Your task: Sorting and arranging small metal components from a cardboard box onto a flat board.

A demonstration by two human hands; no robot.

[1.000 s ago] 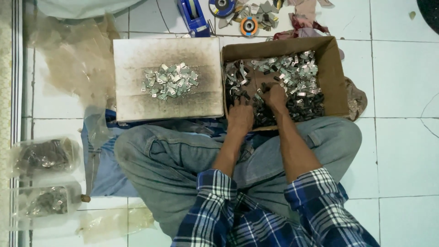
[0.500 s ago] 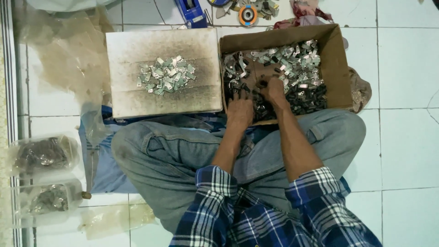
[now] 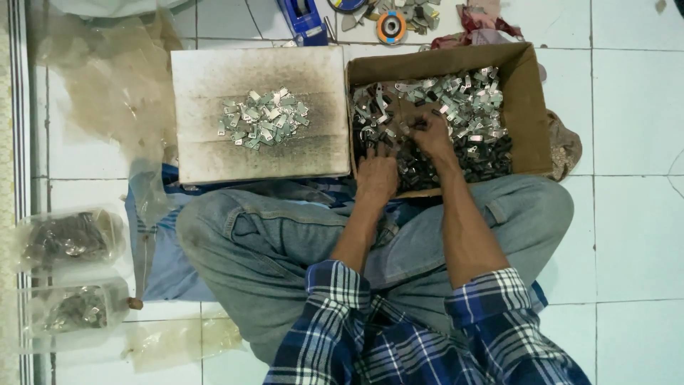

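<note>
So both hands are down in a brown cardboard box (image 3: pixel 527 107) full of small shiny metal clips (image 3: pixel 463 107), darker ones near the front. Left hand (image 3: pixel 376 175) lies flat, fingers spread; right hand (image 3: pixel 431 135) curls round some. A smaller pile (image 3: pixel 262 118) sits on a grimy white slab (image 3: pixel 214 78) beside it.

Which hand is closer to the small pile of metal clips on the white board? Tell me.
Left. The left hand is in the cardboard box, just right of the board holding the pile. The right hand is farther right, deeper in the box.
</note>
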